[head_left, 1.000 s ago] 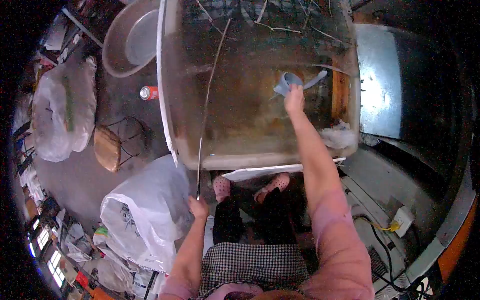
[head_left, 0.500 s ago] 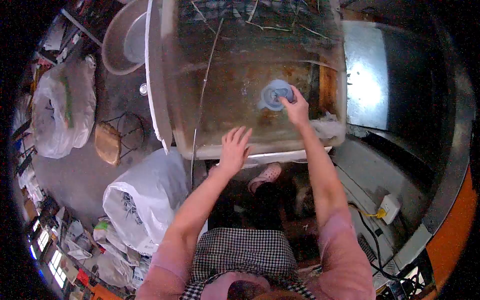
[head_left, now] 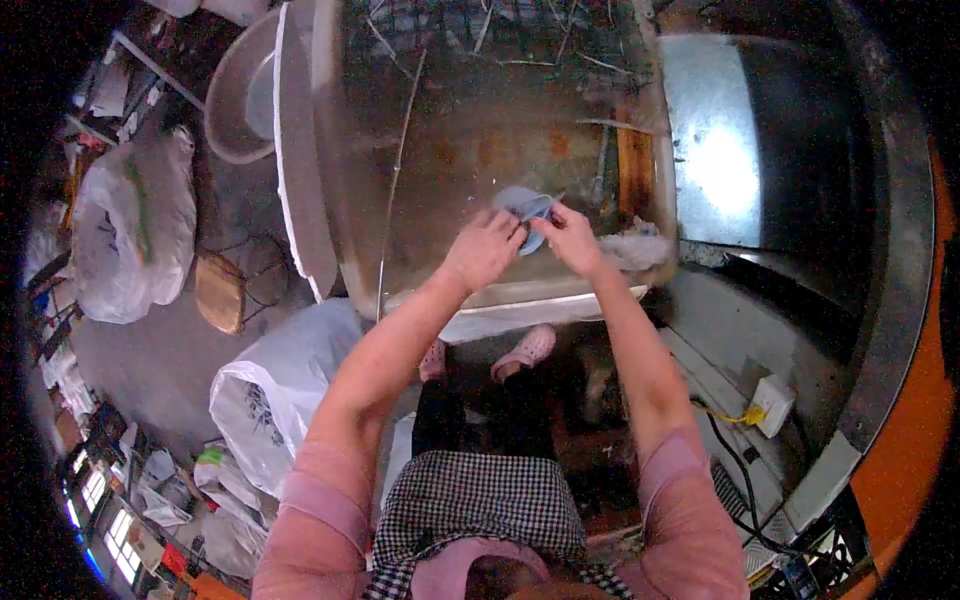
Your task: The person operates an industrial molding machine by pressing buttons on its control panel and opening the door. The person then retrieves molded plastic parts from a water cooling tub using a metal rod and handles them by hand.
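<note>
A pale blue, see-through round piece [head_left: 518, 196] with a wide flared rim is between my two hands, above the tub's near side; its exact kind is unclear. My right hand [head_left: 572, 240] pinches its right side between thumb and fingers. With bent fingers, my left hand [head_left: 484, 246] grips its left side, and the fingers cover part of it. Below is a large worn tub [head_left: 450, 225] with brown-stained, cloudy contents, apparently water. A long thin rod [head_left: 402, 170] leans along the tub's left part.
Thin sticks [head_left: 525, 63] lie over dark mesh at the tub's far end. A whitish clump [head_left: 640, 246] sits in its near right corner. White plastic bags [head_left: 285, 390], a small stool [head_left: 220, 290] and a basin [head_left: 235, 120] stand left. At right are a metal sheet [head_left: 715, 140] and a plug [head_left: 772, 405].
My right hand has brought the blue piece nearer to me and leftward. My left hand has moved from the tub's near rim up onto the piece. The view has shifted slightly.
</note>
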Motion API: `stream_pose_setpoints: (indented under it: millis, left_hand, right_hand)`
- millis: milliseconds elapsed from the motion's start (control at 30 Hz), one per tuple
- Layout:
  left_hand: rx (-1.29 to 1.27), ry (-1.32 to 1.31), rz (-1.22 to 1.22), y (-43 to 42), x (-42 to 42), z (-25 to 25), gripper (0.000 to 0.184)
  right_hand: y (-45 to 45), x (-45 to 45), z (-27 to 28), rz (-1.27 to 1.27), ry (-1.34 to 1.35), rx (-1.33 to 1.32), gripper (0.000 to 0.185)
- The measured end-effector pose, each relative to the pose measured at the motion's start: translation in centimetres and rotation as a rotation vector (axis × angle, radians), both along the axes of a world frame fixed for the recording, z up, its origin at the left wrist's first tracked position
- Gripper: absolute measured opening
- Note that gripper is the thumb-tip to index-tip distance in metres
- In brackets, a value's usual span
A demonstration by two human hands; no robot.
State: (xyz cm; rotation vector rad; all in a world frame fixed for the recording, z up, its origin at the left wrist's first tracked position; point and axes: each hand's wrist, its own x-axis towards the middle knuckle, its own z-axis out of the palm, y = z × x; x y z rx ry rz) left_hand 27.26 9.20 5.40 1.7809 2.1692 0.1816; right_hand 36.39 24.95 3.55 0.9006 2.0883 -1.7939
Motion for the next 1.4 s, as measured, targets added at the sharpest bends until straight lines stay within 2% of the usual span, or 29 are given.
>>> stream_pose_setpoints:
  millis: [133, 200, 233, 300, 333, 400, 433, 500, 533, 633, 700, 733, 767, 833, 867, 900, 933, 1000, 1033, 1067, 1133, 1200, 1267, 1300, 1333, 1367, 1400]
  left_hand:
    - [-0.017, 0.005, -0.046, 0.4, 0.4, -0.2, 0.035]
    - [-0.066, 0.043, 0.017, 0.8, 0.3, 1.0, 0.037]
    - [-0.065, 0.046, 0.019, 0.8, 0.3, 1.0, 0.037]
    - [0.137, -0.002, 0.148, 0.4, 0.4, 0.5, 0.044]
    - [0.138, 0.0, 0.151, 0.2, 1.0, 0.3, 0.044]
    - [0.263, -0.222, 0.413, -0.3, 2.6, -0.3, 0.036]
    - [0.259, -0.222, 0.415, -0.5, 3.0, -1.0, 0.036]
    - [0.222, -1.054, 0.842, -0.9, 3.6, -2.1, 0.034]
    - [0.142, -0.98, 1.0, -1.4, 4.1, -2.6, 0.025]
    - [0.252, -0.833, 1.147, -4.4, 5.9, -0.7, 0.022]
    - [0.292, -0.653, 1.163, -8.0, 7.5, 2.9, 0.016]
    - [0.345, -0.53, 1.187, -9.8, 8.2, 4.8, 0.016]
    - [0.34, -0.494, 1.234, -11.8, 8.2, 7.2, 0.016]
    - [0.39, -0.209, 1.067, -16.6, 8.9, 12.2, 0.02]
    - [0.365, -0.188, 1.138, -19.4, 10.0, 13.9, 0.021]
    - [0.353, -0.168, 1.201, -22.1, 10.8, 15.4, 0.022]
    - [0.407, -0.15, 1.287, -25.0, 11.2, 16.3, 0.026]
    - [0.359, 0.011, 1.359, -30.8, 11.3, 18.5, 0.03]
    - [0.266, 0.164, 1.335, -33.8, 11.5, 19.3, 0.032]
    - [0.25, 0.174, 1.362, -35.6, 11.2, 20.1, 0.032]
    - [0.015, 0.045, 1.679, -38.4, 10.1, 20.8, 0.037]
    - [0.022, 0.068, 1.749, -40.7, 10.9, 21.0, 0.041]
    - [0.081, 0.051, 1.813, -42.7, 11.4, 19.1, 0.05]
    - [0.098, 0.009, 1.847, -41.4, 11.5, 19.7, 0.048]
    - [0.114, 0.071, 1.743, -40.8, 12.1, 19.5, 0.046]
    - [0.144, 0.106, 1.654, -39.9, 12.8, 19.5, 0.043]
    - [0.084, 0.096, 1.606, -38.4, 13.2, 19.8, 0.041]
  right_hand:
    - [-0.2, -0.4, 1.4, -0.011, 0.062, 0.081, 0.043]
    - [-0.4, -0.4, 1.9, -0.175, 0.043, -0.134, 0.048]
    - [-0.7, -0.1, 1.5, -0.173, 0.046, -0.134, 0.048]
    - [-1.8, 1.1, -0.4, -0.21, 0.167, 0.06, 0.055]
    - [-2.5, 1.5, -1.5, -0.206, 0.169, 0.061, 0.055]
    - [-3.9, 1.9, -3.5, -0.362, 0.343, 0.278, 0.06]
    - [-4.3, 2.1, -4.5, -0.36, 0.342, 0.274, 0.06]
    - [-4.6, 1.7, -5.2, -0.556, 0.301, 0.2, 0.047]
    - [-4.2, 1.6, -5.5, -0.624, 0.214, -0.028, 0.046]
    - [-3.2, -0.7, -5.2, -0.667, 0.054, -0.073, 0.048]
    - [-2.9, -1.7, -9.7, -0.764, 0.231, -0.104, 0.052]
    - [-2.4, -2.0, -10.8, -0.664, 0.216, 0.073, 0.068]
    - [-2.5, -2.2, -10.8, -0.596, 0.185, 0.178, 0.071]
    - [-2.8, -2.8, -10.6, -0.467, 0.118, 0.396, 0.077]
    - [-3.2, -2.9, -9.2, -0.468, 0.124, 0.054, 0.073]
    - [-4.8, -2.8, -8.3, -0.541, 0.158, -0.107, 0.062]
    - [-5.9, -2.3, -8.9, -0.453, 0.13, -0.105, 0.056]
    - [-9.3, -0.7, -9.8, -0.34, 0.076, -0.114, 0.05]
    - [-11.8, 0.2, -9.8, -0.204, 0.054, -0.08, 0.046]
    - [-14.1, 1.0, -9.3, -0.066, 0.032, -0.047, 0.042]
    - [-19.1, 1.4, -7.0, 0.185, -0.099, 0.051, 0.041]
    - [-24.7, 2.6, -8.2, 0.276, 0.111, 0.055, 0.049]
    - [-28.4, 2.1, -7.2, 0.435, -0.019, 0.005, 0.059]
    - [-29.6, 1.9, -7.3, 0.488, 0.029, 0.091, 0.061]
    - [-30.3, 1.5, -7.4, 0.534, 0.068, 0.181, 0.064]
    - [-30.1, -0.5, -5.5, 0.669, -0.259, 0.116, 0.06]
    - [-30.2, -0.9, -6.5, 0.673, -0.192, 0.145, 0.06]
